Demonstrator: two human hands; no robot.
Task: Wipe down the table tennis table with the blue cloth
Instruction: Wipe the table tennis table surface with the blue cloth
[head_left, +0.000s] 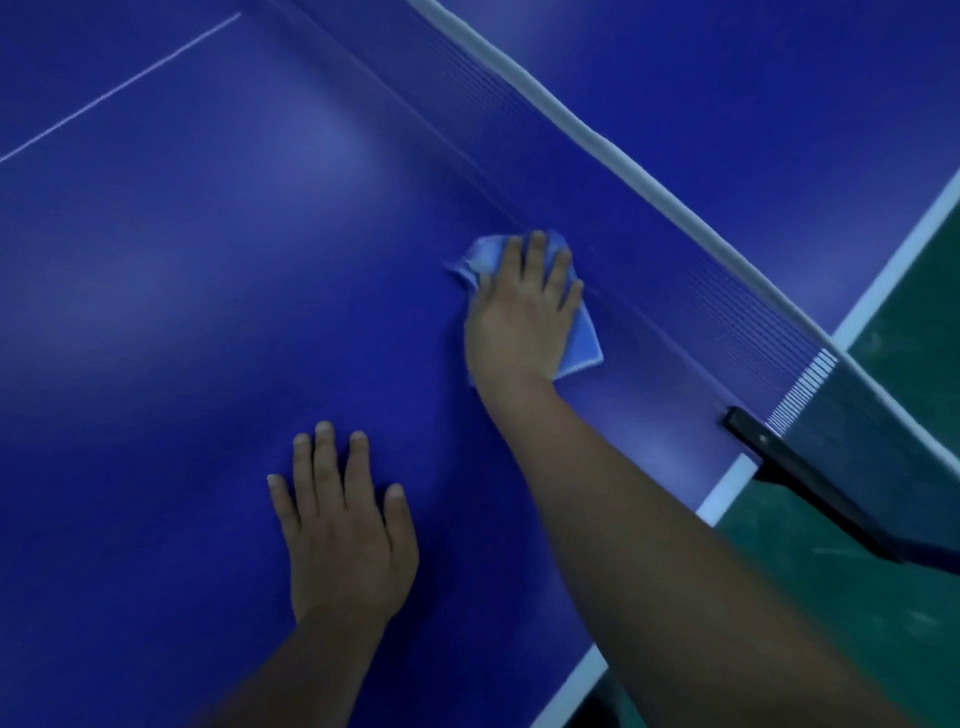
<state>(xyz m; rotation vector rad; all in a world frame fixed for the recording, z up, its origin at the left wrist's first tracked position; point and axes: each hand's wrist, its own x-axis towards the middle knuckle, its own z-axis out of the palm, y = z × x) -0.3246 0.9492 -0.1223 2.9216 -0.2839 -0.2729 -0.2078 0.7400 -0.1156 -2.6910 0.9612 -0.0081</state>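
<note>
The blue table tennis table (182, 286) fills most of the view. A light blue cloth (584, 340) lies flat on it close to the foot of the net. My right hand (519, 312) presses on the cloth with straight fingers, and cloth shows at the upper left and lower right of the hand. My left hand (340, 525) rests flat on the bare table surface nearer to me, fingers spread, apart from the cloth.
The net (701, 291) with its white top band (613, 156) runs diagonally from top centre to the right. A black net clamp (795, 467) grips the table's white side edge (727, 488). Green floor (857, 597) lies beyond that edge at the right.
</note>
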